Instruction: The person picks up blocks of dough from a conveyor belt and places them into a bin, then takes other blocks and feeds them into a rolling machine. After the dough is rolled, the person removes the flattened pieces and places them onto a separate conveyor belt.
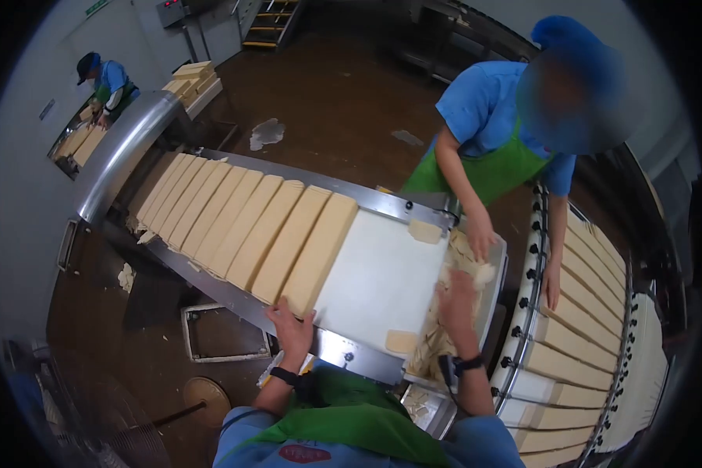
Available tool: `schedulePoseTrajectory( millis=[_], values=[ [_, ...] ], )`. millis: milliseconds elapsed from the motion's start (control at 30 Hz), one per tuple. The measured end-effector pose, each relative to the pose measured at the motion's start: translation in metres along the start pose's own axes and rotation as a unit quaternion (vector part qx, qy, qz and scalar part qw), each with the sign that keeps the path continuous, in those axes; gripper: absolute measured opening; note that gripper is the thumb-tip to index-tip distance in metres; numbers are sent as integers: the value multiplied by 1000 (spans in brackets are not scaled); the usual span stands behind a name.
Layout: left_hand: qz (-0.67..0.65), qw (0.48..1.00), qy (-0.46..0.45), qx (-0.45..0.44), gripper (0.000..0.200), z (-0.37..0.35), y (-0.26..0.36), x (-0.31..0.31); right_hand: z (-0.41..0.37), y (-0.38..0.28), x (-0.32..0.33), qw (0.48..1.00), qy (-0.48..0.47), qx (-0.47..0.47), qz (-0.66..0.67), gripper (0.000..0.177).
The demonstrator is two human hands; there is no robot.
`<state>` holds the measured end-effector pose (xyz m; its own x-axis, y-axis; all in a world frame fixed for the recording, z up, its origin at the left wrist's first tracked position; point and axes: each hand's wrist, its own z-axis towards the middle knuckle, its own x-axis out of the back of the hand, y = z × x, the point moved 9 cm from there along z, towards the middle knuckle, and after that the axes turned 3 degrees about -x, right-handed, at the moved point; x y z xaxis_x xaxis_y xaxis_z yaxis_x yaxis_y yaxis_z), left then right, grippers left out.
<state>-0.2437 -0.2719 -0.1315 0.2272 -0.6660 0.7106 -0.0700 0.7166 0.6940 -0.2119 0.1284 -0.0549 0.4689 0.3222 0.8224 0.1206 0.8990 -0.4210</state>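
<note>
Long pale dough slabs [242, 226] lie side by side across a white conveyor belt [382, 281]. My left hand [292, 326] rests on the near end of the last slab [318, 251], fingers curled over its edge. My right hand [456, 295] reaches into a heap of dough scraps [444, 327] in a bin at the belt's end, fingers buried in the pieces. A small square dough offcut [402, 341] sits on the belt near my right wrist; another offcut [425, 231] lies at the far edge.
Across the belt a person in a blue shirt and green apron has one hand [482, 238] in the same scraps. A second conveyor [577, 343] with slabs curves off right. Another worker [105, 86] stands far left. The floor [327, 109] is wet brown.
</note>
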Motion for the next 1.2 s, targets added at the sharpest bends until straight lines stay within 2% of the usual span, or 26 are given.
schedulePoseTrajectory(
  millis=[67, 133, 267, 367, 467, 667, 767, 833, 900, 967, 1000, 1067, 1100, 1133, 1167, 1200],
  values=[
    [-17, 1000, -18, 11, 77, 6, 4, -9, 43, -75, -55, 988, -86, 59, 111, 48],
    [0, 999, -35, 16, 77, 12, 13, -9, 78, -116, -113, 977, -131, 99, 136, 50],
    [0, 997, -61, 38, 80, 15, 16, -7, 138, -144, -196, 983, -120, 109, 81, 49],
    [-11, 995, -81, 55, 83, 17, 12, -11, 161, -147, -235, 979, -190, 71, -6, 49],
    [-14, 993, -101, 54, 86, 19, 12, -17, 168, -148, -250, 978, -184, 68, -76, 49],
    [12, 992, -119, 47, 86, 23, 19, -26, 165, -144, -248, 976, -186, 59, -101, 49],
    [42, 991, -122, 15, 84, 22, 26, -29, 149, -118, -230, 972, -211, 103, -3, 48],
    [57, 989, -129, -39, 82, 23, 36, -32, 128, -75, -221, 971, -68, 228, -1, 50],
    [65, 978, -186, -70, 82, 26, 44, -41, 109, -40, -166, 988, -96, 121, -10, 58],
    [80, 964, -232, -104, 84, 27, 51, -49, 99, -15, -126, 977, -179, -109, -27, 63],
    [90, 956, -251, -125, 86, 28, 52, -52, 82, 5, -112, 949, -210, -231, -31, 66],
    [104, 944, -274, -153, 94, 28, 54, -66, 52, 36, -130, 988, -73, -112, -75, 68],
    [168, 933, -241, -206, 99, 23, 38, -82, 42, 30, -122, 984, -43, -171, -40, 67],
    [159, 937, -229, -209, 97, 23, 35, -87, 33, 29, -123, 977, -44, -208, -8, 66],
    [139, 942, -221, -211, 89, 22, 47, -78, 28, 16, -117, 978, -56, -202, -9, 64],
    [148, 947, -212, -189, 79, 18, 53, -79, 10, 10, -96, 969, -59, -240, -18, 61]
  ],
)
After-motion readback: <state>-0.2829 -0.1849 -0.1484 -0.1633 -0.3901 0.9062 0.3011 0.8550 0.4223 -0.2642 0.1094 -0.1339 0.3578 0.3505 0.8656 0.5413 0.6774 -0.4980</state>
